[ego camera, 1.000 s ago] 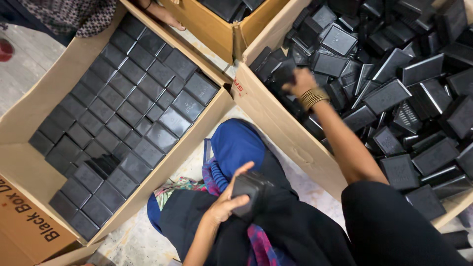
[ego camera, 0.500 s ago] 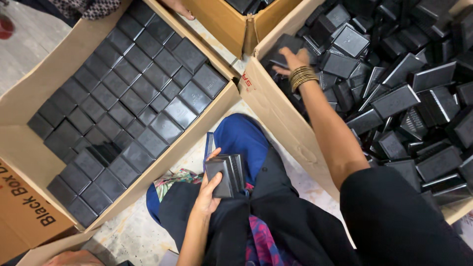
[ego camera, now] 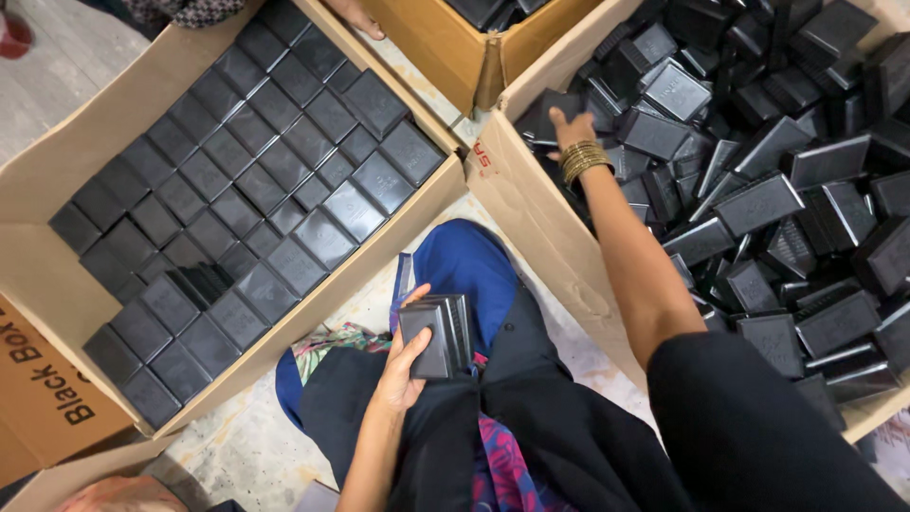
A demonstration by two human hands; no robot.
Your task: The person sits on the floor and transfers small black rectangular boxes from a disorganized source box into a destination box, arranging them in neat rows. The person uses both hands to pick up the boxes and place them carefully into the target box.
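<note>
Left hand (ego camera: pixel 406 365) in the lap, grip wrapped round a small stack of black boxes (ego camera: pixel 438 334), thumb on the near face, fingers behind; stack held upright over the dark trousers, just beside the blue cloth (ego camera: pixel 464 270) on the knee. Right hand (ego camera: pixel 569 128) reaches out across the wall of the right carton (ego camera: pixel 531 223), arm stretched, gold bangles (ego camera: pixel 585 157) at the wrist. Its grip is on a single black box (ego camera: pixel 547 114) at the near corner of that carton, fingers laid over its edge; how tightly it closes, cannot tell, the fingertips are hidden by the box. Right carton holds a loose jumble of black boxes (ego camera: pixel 758 199), tilted every way, piled on each other. Left carton (ego camera: pixel 57 161) holds the same kind of boxes packed flat in neat rows (ego camera: pixel 256 161), nearly full, one gap near the lower left where a few stand on edge. A third carton (ego camera: pixel 445 47) at the top between the two, also with black boxes inside. Another person's hand (ego camera: pixel 358 14) at the top edge, resting on the rim of the left carton. Pale concrete floor (ego camera: pixel 237 446) shows between cartons.
</note>
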